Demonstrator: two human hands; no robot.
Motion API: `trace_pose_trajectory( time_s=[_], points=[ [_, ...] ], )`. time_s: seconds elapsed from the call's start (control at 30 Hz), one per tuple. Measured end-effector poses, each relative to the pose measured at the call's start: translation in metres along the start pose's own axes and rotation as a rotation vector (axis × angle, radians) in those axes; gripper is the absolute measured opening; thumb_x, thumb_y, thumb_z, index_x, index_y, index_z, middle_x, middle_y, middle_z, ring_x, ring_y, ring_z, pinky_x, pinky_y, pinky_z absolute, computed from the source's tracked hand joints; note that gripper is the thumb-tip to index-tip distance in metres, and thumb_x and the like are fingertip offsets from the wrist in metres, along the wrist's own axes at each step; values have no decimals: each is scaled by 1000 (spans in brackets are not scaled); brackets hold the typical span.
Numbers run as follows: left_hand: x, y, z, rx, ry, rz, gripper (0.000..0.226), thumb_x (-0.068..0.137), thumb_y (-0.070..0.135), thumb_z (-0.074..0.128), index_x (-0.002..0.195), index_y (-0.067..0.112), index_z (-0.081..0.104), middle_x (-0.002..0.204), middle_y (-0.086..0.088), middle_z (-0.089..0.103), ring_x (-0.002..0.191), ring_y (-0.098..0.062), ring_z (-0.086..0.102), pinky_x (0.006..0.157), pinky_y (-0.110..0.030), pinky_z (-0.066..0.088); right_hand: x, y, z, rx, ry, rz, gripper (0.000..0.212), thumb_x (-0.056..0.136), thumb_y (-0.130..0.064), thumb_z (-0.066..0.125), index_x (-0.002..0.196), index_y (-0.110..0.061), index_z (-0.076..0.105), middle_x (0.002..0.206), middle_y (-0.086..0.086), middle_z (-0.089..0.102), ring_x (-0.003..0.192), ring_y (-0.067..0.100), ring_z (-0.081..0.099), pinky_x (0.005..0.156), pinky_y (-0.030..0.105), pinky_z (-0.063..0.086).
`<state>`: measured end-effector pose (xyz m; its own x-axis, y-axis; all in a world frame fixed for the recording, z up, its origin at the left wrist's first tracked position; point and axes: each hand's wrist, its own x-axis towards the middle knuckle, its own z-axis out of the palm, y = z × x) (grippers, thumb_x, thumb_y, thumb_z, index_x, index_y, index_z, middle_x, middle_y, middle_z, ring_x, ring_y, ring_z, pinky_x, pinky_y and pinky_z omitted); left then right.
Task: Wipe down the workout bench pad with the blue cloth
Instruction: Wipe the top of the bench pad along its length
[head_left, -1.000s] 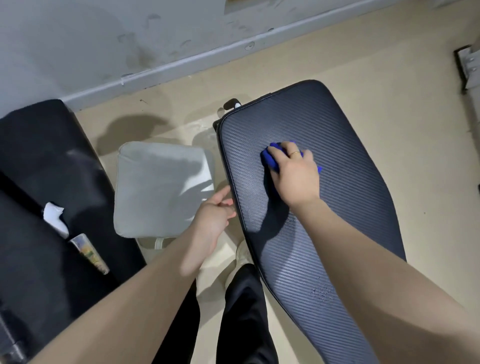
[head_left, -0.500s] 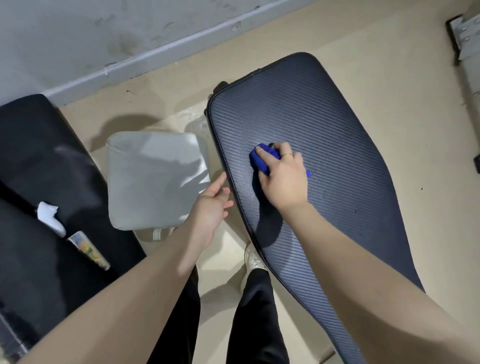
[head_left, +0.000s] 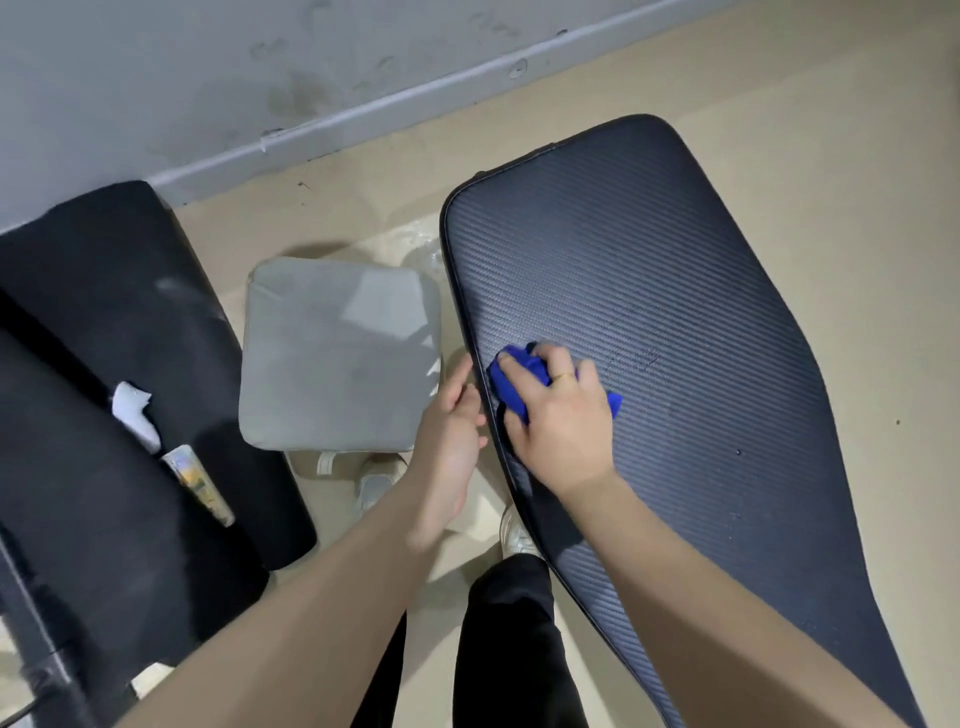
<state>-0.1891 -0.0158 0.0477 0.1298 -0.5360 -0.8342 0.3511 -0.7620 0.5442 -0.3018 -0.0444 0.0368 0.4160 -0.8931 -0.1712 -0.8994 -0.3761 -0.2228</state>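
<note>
Black pad, far left: dark padded surface (head_left: 104, 322) fills the left edge, w/ a crease running diagonally across it.
White scrap: crumpled white piece (head_left: 136, 415) lies on the black pad, near its right side.
Printed packet: small flat packet (head_left: 200, 483) w/ yellowish print lies just below the white scrap, tilted, on the same black surface.
Grey cushion: square grey cushion (head_left: 337, 353) sits betw. the black pad and the bench pad, on the beige floor (head_left: 857, 156); a light patch falls on its upper right corner.
Shoes: pale shoe (head_left: 374, 486) shows below the cushion's lower edge; a second (head_left: 517, 535) shows beside the bench pad's left edge, above a black trouser leg (head_left: 509, 649).
Left hand: left hand (head_left: 452, 431) is at the bench pad's left edge, fingers loosely bent and close together, holding nothing; whether the fingertips touch the pad edge, cannot tell (motion blur).
Blue cloth: bunched blue cloth (head_left: 511, 387) lies on the bench pad close to its left edge, approx. mid-length; mostly covered by the right hand, w/ a corner sticking out on the hand's right.
Right hand: right hand (head_left: 561, 415) lies palm-down on the cloth, fingers curled round it and pressing it onto the pad; a gold ring on one finger.
Bench pad: long dark workout bench pad (head_left: 701, 312), ribbed weave texture, runs from upper centre to lower right, narrowing toward the viewer.
Wall: grey wall (head_left: 208, 78) w/ baseboard across the top.
</note>
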Motion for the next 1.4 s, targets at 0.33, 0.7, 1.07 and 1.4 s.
trace_pose_trajectory(
  time_s=[0.33, 0.7, 1.07, 1.4],
  points=[
    [-2, -4, 14, 75, 26, 170, 47, 97, 10, 29, 124, 41, 52, 123, -2, 64, 99, -14, 59, 102, -42, 42, 26, 34, -14, 115, -20, 137, 45, 78, -20, 59, 122, -28, 58, 121, 12, 52, 93, 37, 48, 82, 43, 47],
    [6, -12, 31, 303, 269, 181, 62, 89, 2, 44, 142, 33, 37, 122, 0, 64, 106, -17, 62, 96, -31, 48, 17, 57, -18, 13, 14, -88, 51, 67, -13, 65, 116, -27, 62, 114, 14, 58, 83, 38, 51, 72, 42, 48],
    [1, -9, 49, 543, 404, 130, 61, 92, 9, 36, 147, 32, 21, 123, -16, 51, 104, -33, 53, 96, -48, 43, 0, 73, -16, -127, -15, -230, 55, 64, -20, 73, 118, -20, 61, 112, 15, 62, 73, 36, 54, 62, 39, 49],
    [-8, 6, 98, 578, 418, -181, 100, 83, 29, 59, 148, 13, -15, 158, -11, -5, 142, -36, 12, 117, -45, 12, 43, 118, -36, -40, 45, 250, 47, 80, -17, 56, 127, -24, 52, 131, 18, 45, 97, 40, 46, 82, 44, 42]
  ],
)
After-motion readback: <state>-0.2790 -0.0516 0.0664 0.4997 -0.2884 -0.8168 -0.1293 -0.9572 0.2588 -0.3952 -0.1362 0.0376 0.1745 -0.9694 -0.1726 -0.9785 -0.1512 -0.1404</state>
